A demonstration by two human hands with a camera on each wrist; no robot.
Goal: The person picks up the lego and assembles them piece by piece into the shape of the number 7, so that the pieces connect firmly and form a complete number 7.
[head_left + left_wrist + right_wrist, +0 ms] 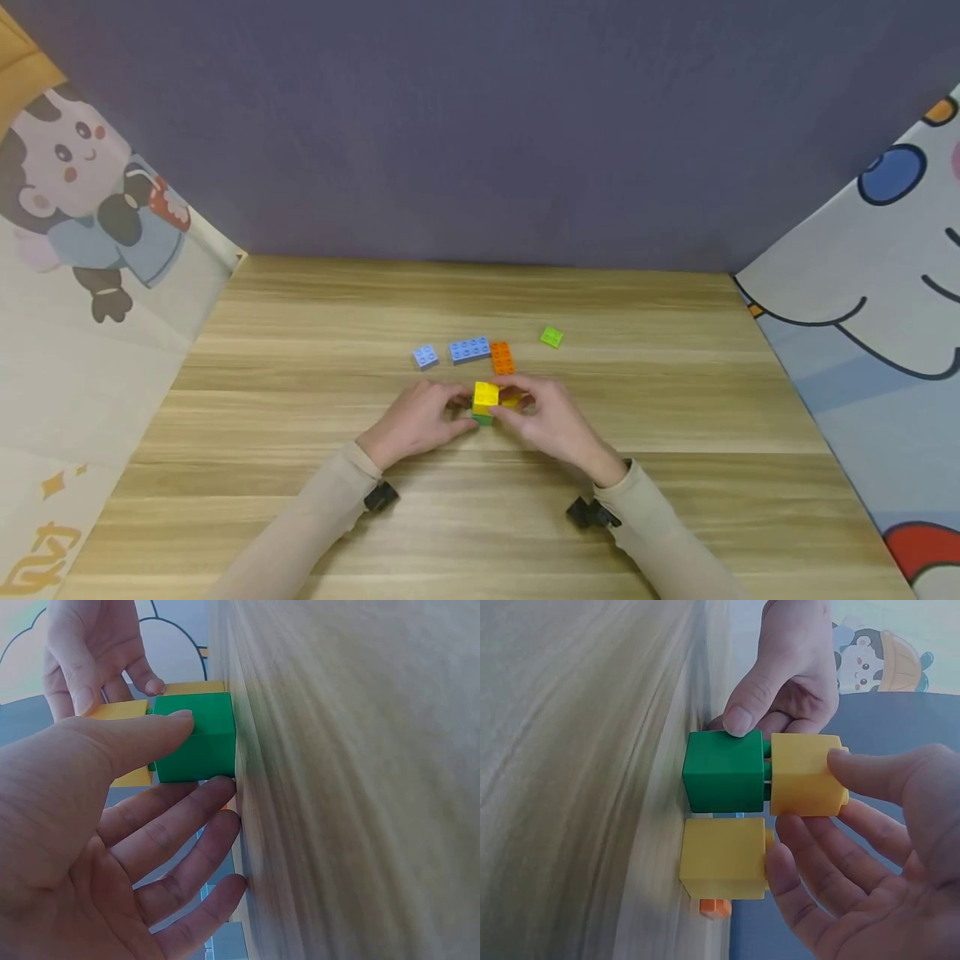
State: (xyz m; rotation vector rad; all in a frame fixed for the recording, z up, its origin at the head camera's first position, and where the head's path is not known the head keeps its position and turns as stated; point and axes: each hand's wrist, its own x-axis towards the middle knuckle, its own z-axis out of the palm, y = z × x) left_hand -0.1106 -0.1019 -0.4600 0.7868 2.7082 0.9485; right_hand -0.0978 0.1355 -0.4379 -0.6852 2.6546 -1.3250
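Observation:
On the wooden table (300,500), a green toy brick (724,772) stands with a yellow brick (806,776) over its studs. A narrow gap with studs visible shows between the two in the right wrist view. My left hand (420,421) pinches the green brick, thumb on its near side and fingers behind. The yellow upper brick (486,393) is gripped between thumb and fingers of my right hand (555,421). A second yellow brick (724,855) stands just right of the green one, with a right fingertip right at its studs.
Beyond the hands lie a small blue brick (425,357), a longer blue brick (469,350) and an orange brick (502,358). A flat lime-green brick (552,337) lies farther right. A dark wall (487,133) borders the table's far edge; printed panels flank both sides.

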